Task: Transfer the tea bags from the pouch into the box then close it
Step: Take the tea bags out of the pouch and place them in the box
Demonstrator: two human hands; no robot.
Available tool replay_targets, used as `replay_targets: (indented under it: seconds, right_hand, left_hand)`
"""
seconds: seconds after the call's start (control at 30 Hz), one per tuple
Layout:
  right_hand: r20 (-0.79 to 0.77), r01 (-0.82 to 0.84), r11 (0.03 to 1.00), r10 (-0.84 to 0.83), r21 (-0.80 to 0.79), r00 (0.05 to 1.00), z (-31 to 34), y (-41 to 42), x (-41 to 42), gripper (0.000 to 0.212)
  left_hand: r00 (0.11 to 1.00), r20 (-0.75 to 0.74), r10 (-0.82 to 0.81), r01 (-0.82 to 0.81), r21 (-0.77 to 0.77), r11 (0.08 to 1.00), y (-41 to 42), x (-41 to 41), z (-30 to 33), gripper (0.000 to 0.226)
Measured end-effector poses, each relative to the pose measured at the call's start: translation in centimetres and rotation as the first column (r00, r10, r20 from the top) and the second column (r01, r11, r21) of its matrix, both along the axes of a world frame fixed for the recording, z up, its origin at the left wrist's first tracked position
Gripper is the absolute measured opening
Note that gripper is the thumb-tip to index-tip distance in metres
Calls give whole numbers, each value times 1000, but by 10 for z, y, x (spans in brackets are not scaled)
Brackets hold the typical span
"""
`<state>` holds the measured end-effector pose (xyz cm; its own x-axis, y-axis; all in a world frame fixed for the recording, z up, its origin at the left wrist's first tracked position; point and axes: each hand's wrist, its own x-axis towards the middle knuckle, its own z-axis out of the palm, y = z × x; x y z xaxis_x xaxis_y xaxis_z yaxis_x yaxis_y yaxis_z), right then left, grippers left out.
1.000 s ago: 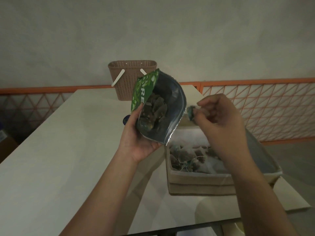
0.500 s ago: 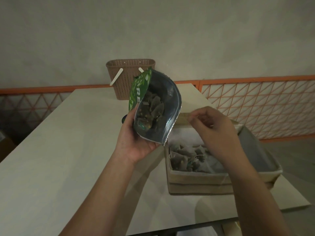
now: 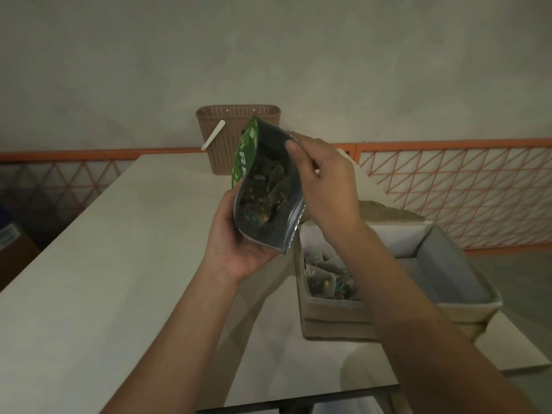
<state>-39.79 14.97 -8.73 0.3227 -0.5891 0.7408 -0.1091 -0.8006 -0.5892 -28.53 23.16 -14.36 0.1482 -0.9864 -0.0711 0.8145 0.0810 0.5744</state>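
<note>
Your left hand [image 3: 239, 243] cradles the pouch [image 3: 265, 186] from below, palm under its base and fingers curled up its green side, so that grip is clamped on the pouch and holds it tilted with the open mouth turned toward you and to the right; held that way, the silver lining stays spread and the tea bags [image 3: 265, 189] still inside lie in plain sight, heaped low against the wall nearest your left palm; beyond the pouch a brown perforated basket [image 3: 236, 121] stands at the far edge of the counter [image 3: 104, 279], with a pale strip hanging on its front, and it plays no part here.

Your right hand [image 3: 328, 186] sits at the pouch's right rim, thumb reaching over the edge toward the inside; its fingers are curled, but whether that grip pinches the rim, a bag, or nothing is hidden behind the hand, so I cannot tell; to my eye you are steadying or entering the mouth for the next bag.

Below and to the right of that hand the box [image 3: 334, 309] rests on the counter, flaps open, with several bags piled in its near left corner; keeping it just beside the pouch makes each carry short; closing looks some way off.
</note>
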Motion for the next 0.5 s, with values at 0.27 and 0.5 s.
replay_targets:
  seconds: [0.27, 0.5]
  right_hand:
    - [166, 11, 898, 69, -441, 984, 3, 19, -3, 32]
    - [19, 39, 961, -35, -274, 999, -8, 15, 5, 35]
  left_hand:
    - [994, 5, 109, -105, -230, 968, 5, 4, 14, 46]
    - [995, 75, 67, -62, -72, 996, -16, 22, 11, 62]
